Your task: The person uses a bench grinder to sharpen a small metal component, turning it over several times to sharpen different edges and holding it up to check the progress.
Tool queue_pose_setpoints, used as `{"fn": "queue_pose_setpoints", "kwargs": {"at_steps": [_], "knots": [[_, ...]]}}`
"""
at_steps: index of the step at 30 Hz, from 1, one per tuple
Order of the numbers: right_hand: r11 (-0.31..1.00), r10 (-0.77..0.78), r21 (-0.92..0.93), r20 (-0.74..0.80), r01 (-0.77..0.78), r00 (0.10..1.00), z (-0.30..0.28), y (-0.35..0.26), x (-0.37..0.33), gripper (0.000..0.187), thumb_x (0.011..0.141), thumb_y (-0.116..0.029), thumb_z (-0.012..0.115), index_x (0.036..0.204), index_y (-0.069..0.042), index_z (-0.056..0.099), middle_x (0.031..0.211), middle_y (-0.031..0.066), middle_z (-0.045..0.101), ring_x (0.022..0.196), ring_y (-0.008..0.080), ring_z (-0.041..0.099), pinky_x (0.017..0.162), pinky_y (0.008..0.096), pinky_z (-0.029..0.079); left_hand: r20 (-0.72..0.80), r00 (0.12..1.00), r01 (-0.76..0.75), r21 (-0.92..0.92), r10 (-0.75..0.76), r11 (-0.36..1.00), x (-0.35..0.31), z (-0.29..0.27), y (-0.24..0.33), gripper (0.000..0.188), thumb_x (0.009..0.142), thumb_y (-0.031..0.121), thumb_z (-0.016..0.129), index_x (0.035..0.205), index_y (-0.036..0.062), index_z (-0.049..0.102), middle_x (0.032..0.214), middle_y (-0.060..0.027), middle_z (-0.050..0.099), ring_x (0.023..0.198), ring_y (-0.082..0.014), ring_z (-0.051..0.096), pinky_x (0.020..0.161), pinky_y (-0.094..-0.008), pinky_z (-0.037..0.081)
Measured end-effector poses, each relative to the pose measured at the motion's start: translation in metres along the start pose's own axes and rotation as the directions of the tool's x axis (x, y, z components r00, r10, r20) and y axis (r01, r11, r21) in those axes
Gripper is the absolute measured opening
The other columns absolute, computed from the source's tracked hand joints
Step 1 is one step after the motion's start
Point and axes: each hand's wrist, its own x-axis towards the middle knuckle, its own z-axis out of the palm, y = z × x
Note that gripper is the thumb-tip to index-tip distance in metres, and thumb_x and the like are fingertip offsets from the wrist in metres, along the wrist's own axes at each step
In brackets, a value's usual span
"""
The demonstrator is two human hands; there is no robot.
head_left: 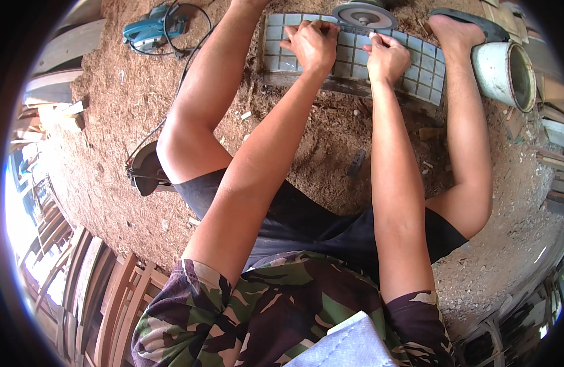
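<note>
A round grinding wheel [364, 16], pale grey and flat, stands at the far edge of a low platform faced with light blue tiles [276, 46]. My left hand [314, 46] is at the wheel's left side, its fingers bent and closed near the rim, the little finger sticking out. On the right, my right hand [388, 58] pinches thumb and fingers together just below the wheel's rim. A tiny pale spot shows at those fingertips, too small to name. Whatever the left fingers hold is hidden.
A blue-green power saw [152, 29] with a black cord lies far left on sawdust-covered ground. Beside my left knee is another tool with a dark round disc [148, 170]. A whitish bucket [499, 76] lies tipped by my right foot. Wood pieces [80, 269] pile up at left.
</note>
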Motion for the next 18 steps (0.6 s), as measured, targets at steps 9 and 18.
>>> {"fn": "queue_pose_setpoints", "kwargs": {"at_steps": [9, 18], "knots": [[1.0, 0.007, 0.009, -0.01, -0.006, 1.0, -0.0019, 0.0003, 0.0014, 0.015, 0.094, -0.013, 0.077, 0.098, 0.001, 0.081, 0.071, 0.0113, 0.077, 0.065, 0.016, 0.076, 0.067, 0.0288, 0.058, 0.02, 1.0, 0.007, -0.007, -0.007, 1.0, -0.0002, 0.001, 0.0029, 0.019, 0.091, 0.041, 0.078, 0.096, 0.0242, 0.086, 0.102, -0.0018, 0.077, 0.125, -0.0323, 0.05, 0.117, -0.0708, 0.02], [1.0, 0.013, 0.009, -0.013, -0.013, 1.0, -0.0044, -0.0023, 0.0001, 0.016, 0.093, -0.014, 0.078, 0.096, 0.002, 0.08, 0.07, 0.0114, 0.077, 0.065, 0.0159, 0.077, 0.065, 0.0293, 0.058, 0.008, 1.0, -0.001, -0.008, 0.001, 1.0, -0.0022, 0.0019, 0.004, 0.019, 0.09, 0.04, 0.08, 0.097, 0.0238, 0.085, 0.101, -0.0013, 0.077, 0.125, -0.0323, 0.05, 0.116, -0.0722, 0.021]]}}
